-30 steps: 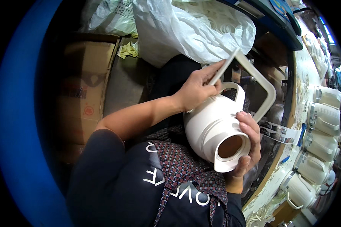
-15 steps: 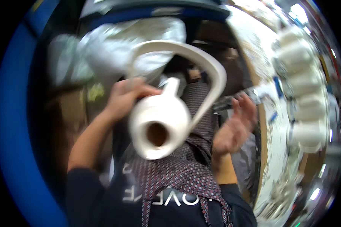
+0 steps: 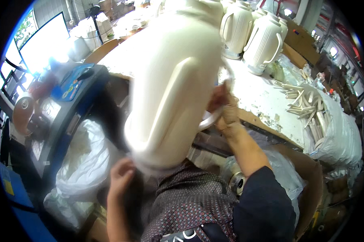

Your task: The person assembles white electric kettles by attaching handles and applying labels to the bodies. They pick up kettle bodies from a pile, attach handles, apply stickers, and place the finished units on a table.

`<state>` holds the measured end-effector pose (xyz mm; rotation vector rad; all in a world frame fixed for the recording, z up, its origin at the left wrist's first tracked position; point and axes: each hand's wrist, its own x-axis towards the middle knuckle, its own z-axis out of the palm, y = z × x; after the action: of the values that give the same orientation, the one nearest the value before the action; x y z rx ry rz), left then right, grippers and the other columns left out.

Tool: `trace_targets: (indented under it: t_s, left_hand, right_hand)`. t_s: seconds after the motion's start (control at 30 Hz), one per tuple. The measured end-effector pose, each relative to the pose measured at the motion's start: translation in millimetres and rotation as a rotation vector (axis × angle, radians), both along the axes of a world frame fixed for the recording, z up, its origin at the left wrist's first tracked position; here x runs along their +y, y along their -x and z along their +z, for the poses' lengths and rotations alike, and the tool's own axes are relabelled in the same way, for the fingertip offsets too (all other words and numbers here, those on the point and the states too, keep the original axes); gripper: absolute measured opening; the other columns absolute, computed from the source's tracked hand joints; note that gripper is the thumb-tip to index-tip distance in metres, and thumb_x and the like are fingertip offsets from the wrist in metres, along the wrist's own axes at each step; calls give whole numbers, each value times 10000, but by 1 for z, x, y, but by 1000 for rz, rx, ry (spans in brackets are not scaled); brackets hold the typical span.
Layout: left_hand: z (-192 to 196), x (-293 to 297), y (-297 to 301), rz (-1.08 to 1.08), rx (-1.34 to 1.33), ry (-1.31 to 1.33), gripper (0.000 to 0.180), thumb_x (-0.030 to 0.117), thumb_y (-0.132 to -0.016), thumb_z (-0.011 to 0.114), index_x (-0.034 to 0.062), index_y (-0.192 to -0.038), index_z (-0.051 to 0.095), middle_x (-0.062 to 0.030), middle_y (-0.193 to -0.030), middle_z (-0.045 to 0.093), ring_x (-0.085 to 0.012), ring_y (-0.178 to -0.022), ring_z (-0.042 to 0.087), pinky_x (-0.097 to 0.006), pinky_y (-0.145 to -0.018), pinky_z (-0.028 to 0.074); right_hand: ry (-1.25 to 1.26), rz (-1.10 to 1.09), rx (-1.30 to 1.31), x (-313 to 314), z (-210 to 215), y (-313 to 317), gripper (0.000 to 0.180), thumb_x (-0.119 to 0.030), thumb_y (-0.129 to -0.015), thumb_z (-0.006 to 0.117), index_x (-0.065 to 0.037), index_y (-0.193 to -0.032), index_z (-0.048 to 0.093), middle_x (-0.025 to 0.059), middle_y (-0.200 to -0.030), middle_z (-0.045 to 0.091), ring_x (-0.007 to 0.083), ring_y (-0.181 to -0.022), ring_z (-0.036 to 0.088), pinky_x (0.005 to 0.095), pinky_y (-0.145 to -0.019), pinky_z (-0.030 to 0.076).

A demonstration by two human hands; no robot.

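Note:
A large cream thermos jug [image 3: 149,80] fills the middle of the head view, tilted and close to the camera, its body smeared by motion. A long raised ridge runs down its near side. My right hand [image 3: 223,103] is closed round the jug's loop handle on the right, partly hidden behind the body. Beside the jug's lower left rim is my left hand [image 3: 123,173], its fingers loosely bent and its thumb apart. Whether its fingertips touch the rim is hard to tell.
More cream jugs [image 3: 266,40] stand on the white worktable [image 3: 252,103] at the back. Loose cream handles [image 3: 307,107] spill from a white sack [image 3: 343,137] at right. A white plastic bag [image 3: 83,161] hangs at left below a grey-blue machine [image 3: 75,94]. Under the table sits a carton [image 3: 307,193].
The jug has come up closer to the camera and turned. My right hand, formerly free, has taken its handle; my left hand has moved down from it. The view has swung toward the table.

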<state>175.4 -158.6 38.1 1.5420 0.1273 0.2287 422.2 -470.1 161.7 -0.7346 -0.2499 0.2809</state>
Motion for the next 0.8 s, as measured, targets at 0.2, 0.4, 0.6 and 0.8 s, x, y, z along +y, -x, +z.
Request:
trace_targets:
  t_s: [0.2,0.4,0.6,0.8]
  left_hand:
    - [-86,14,-13,296,67,144,161,59,-944,582,-17,-1075,636,-107,-952,706,-189,-883,683,-313,-827,545]
    - [-101,-1,-30,254,229,-39,156,68,-901,606,-33,-1008,658,-79,-921,691,-165,-859,639,-293,-787,501]
    - [-98,-20,-32,-1,249,-781,171,63,-834,659,28,-999,685,-159,-963,676,-349,-906,661,-386,-790,520]
    - [-118,-11,-23,-143,428,-831,231,169,-846,674,29,-1030,675,-166,-972,680,-366,-937,651,-427,-803,511]
  right_hand:
    - [322,-892,-402,-85,55,-125,185,-208,-851,778,-65,-863,661,6,-743,626,83,-608,526,246,-572,412]
    - [720,-1301,-448,-132,24,-301,298,-221,-764,836,9,-861,673,74,-729,701,196,-668,689,318,-644,532]
    - [1330,-1469,-461,-132,17,-347,831,-352,-716,850,40,-1326,443,250,-1287,524,394,-1209,498,444,-1045,381]
    - [1212,-913,-1173,-16,-52,-220,727,-220,-693,872,-74,-1327,546,125,-1273,588,310,-1219,515,396,-1036,410]
